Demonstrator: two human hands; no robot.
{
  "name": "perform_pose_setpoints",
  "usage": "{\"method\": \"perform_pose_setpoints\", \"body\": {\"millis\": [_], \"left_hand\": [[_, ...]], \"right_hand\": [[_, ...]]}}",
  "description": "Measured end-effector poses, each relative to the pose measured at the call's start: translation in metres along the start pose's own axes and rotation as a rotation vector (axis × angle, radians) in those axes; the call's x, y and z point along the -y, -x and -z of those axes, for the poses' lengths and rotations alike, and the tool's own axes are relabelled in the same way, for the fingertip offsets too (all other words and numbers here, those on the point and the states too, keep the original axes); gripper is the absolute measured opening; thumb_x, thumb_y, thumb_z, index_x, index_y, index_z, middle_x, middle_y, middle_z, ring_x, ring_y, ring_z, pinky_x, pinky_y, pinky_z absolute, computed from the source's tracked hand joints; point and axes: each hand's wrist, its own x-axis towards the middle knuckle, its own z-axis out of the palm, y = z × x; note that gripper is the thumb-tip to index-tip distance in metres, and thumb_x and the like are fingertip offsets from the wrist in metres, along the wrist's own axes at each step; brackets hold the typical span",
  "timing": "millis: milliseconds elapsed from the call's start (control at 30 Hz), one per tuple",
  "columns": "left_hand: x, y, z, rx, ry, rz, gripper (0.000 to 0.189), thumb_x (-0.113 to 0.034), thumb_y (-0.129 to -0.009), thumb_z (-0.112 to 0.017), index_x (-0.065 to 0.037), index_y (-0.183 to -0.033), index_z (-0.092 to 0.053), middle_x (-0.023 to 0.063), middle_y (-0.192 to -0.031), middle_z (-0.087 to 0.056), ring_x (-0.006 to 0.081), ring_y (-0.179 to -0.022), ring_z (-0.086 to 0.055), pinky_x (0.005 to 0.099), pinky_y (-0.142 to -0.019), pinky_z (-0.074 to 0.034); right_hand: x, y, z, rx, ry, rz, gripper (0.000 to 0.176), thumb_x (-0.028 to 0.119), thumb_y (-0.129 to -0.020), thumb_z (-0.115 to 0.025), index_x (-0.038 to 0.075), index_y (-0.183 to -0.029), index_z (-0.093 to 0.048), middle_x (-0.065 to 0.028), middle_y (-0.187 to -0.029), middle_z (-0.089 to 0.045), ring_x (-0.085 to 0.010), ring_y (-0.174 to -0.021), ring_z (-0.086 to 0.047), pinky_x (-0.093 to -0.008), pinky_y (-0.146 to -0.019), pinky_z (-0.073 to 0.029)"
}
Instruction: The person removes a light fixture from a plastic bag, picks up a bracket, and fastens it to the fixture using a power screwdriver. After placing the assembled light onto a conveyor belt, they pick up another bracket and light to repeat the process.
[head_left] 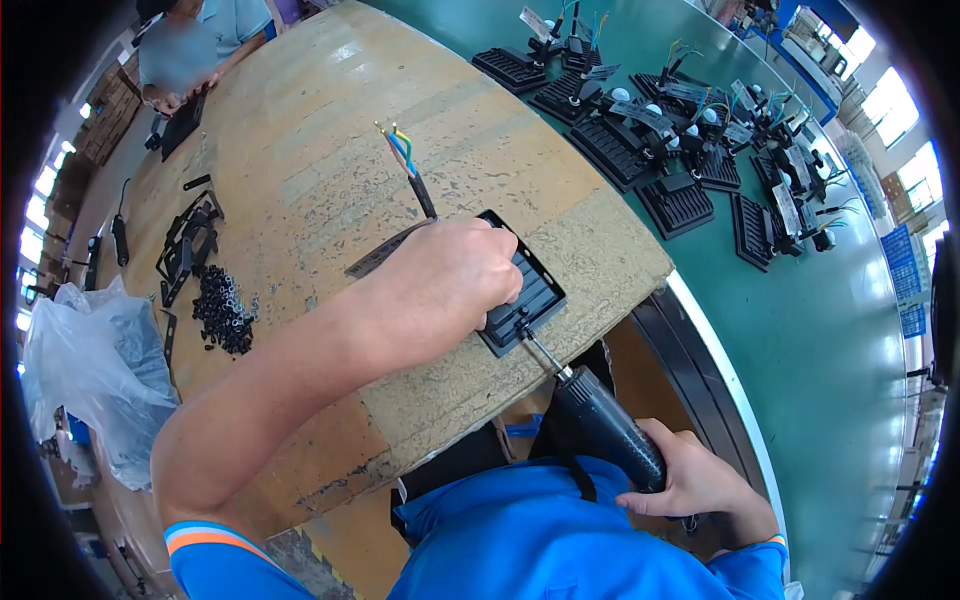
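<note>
My left hand [465,265] is closed around a black finned lamp housing [540,290] on the worktable and covers part of it. From beyond that hand rises a black cable [423,195] with blue and yellow-green stripped wires at its end. A flat dark strip [380,252] sticks out to the left of my fingers. In my right hand [690,470] is a black electric screwdriver [610,420], gripped at its rear end. Its bit reaches the near edge of the housing, at a screw position; the screw itself is too small to make out.
Small black screws and metal nuts [222,310] lie piled at the left, beside black brackets [190,240] and a clear plastic bag [95,370]. Several wired black lamps [610,150] crowd the green conveyor [800,400]. Across the worktable [320,110], another person [215,40] handles a dark part.
</note>
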Motion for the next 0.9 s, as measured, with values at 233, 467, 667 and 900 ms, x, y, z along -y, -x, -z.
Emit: {"method": "perform_pose_setpoints", "body": {"millis": [233, 467, 667, 900], "left_hand": [[0.008, -0.003, -0.002, 0.012, 0.007, -0.095, 0.025, -0.004, -0.052, -0.074, -0.003, -0.076, -0.066, 0.0069, -0.074, -0.056, 0.0251, -0.078, -0.056, 0.0347, -0.072, -0.046], [0.005, -0.006, 0.001, 0.074, -0.036, -0.070, 0.020, -0.005, -0.054, -0.073, -0.005, -0.073, -0.066, 0.0053, -0.073, -0.057, 0.0240, -0.076, -0.054, 0.0340, -0.071, -0.046], [0.006, -0.004, 0.000, 0.036, -0.018, -0.086, 0.017, -0.005, -0.055, -0.072, -0.006, -0.070, -0.065, 0.0049, -0.072, -0.055, 0.0240, -0.075, -0.053, 0.0341, -0.068, -0.046], [0.006, -0.004, -0.001, 0.040, -0.004, -0.078, 0.019, -0.006, -0.055, -0.072, -0.005, -0.072, -0.065, 0.0046, -0.073, -0.055, 0.0235, -0.076, -0.053, 0.0336, -0.069, -0.046]], "right_hand": [[-0.011, -0.002, 0.006, 0.069, -0.182, 0.020, 0.065, 0.028, -0.071, -0.075, -0.003, -0.120, -0.043, -0.0116, -0.075, -0.061, -0.0178, -0.068, -0.062, -0.0277, -0.064, -0.048], [-0.006, -0.004, 0.012, 0.180, -0.377, -0.054, 0.052, 0.018, -0.074, -0.073, 0.000, -0.115, -0.047, -0.0062, -0.079, -0.060, -0.0118, -0.070, -0.060, -0.0256, -0.066, -0.047], [-0.017, -0.009, 0.014, 0.355, -0.742, -0.108, 0.051, 0.008, -0.076, -0.070, 0.004, -0.118, -0.043, -0.0050, -0.080, -0.059, -0.0117, -0.065, -0.060, -0.0257, -0.061, -0.050], [-0.022, -0.015, 0.008, 0.403, -0.856, -0.069, 0.052, 0.004, -0.076, -0.067, 0.004, -0.121, -0.041, -0.0052, -0.076, -0.057, -0.0123, -0.063, -0.059, -0.0255, -0.058, -0.050]]}}
